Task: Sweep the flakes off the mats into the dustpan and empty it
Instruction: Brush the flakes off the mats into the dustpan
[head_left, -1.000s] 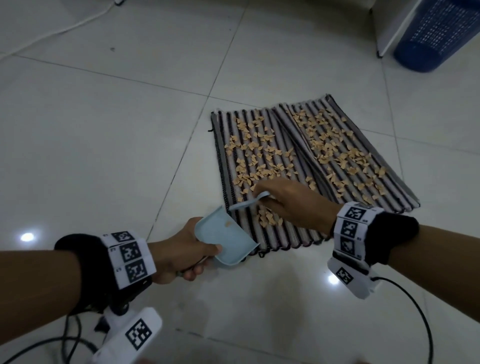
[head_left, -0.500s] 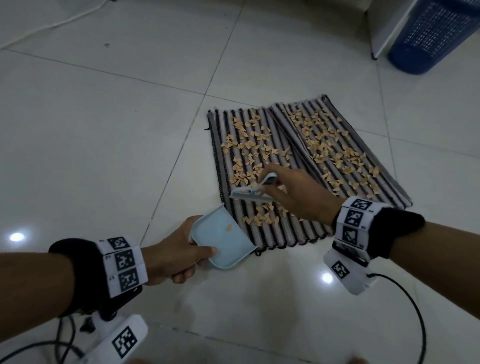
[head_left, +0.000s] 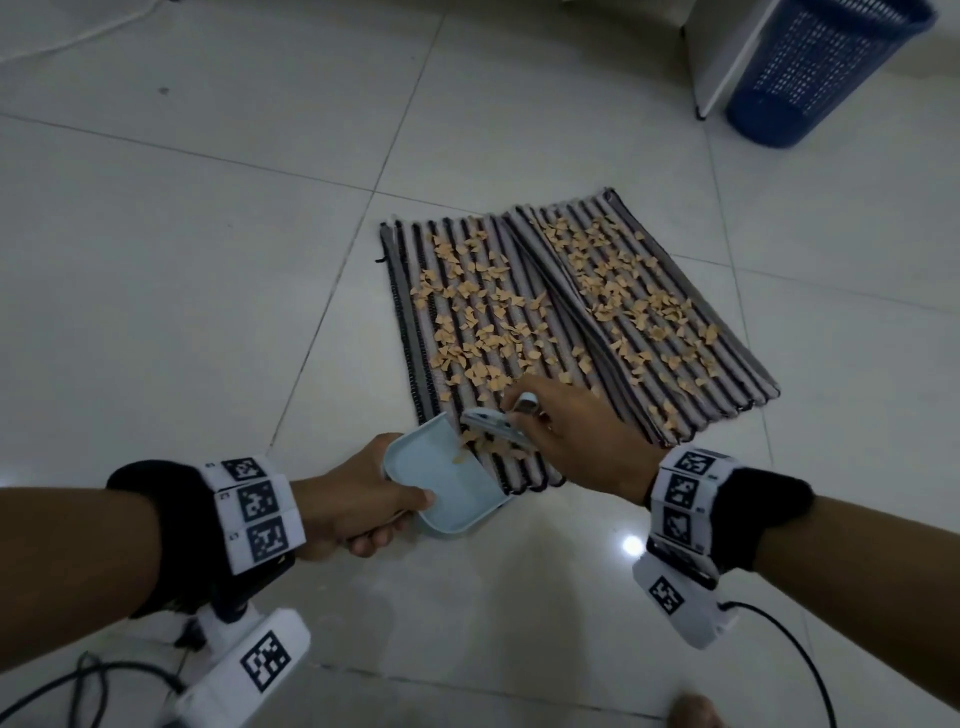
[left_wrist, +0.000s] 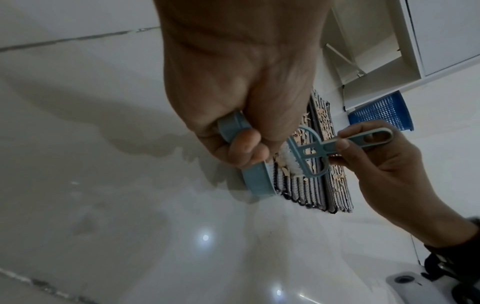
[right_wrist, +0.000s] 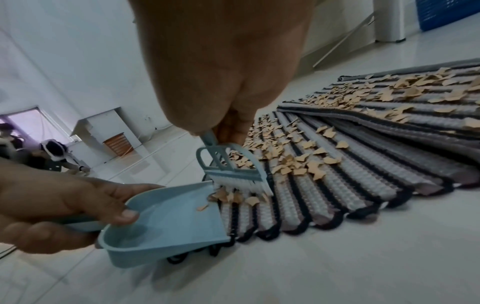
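Flakes (head_left: 488, 332) lay thick over both mats (head_left: 582, 332), a few at the dustpan (right_wrist: 166, 222) lip. Left hand (head_left: 348, 499) gripped its handle; right hand (head_left: 576, 436) pinched the brush (right_wrist: 233, 176). A hard stroke could flick flakes past the pan's edge onto the floor (head_left: 208, 260).

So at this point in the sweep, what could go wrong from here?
1. The light-blue plastic dustpan meets only the near-left corner of the left striped mat, so tan flakes may slide past its lip onto the white tiled floor.
2. The small blue brush could flick flakes over the shallow wall.
3. Ridges may trap flakes.
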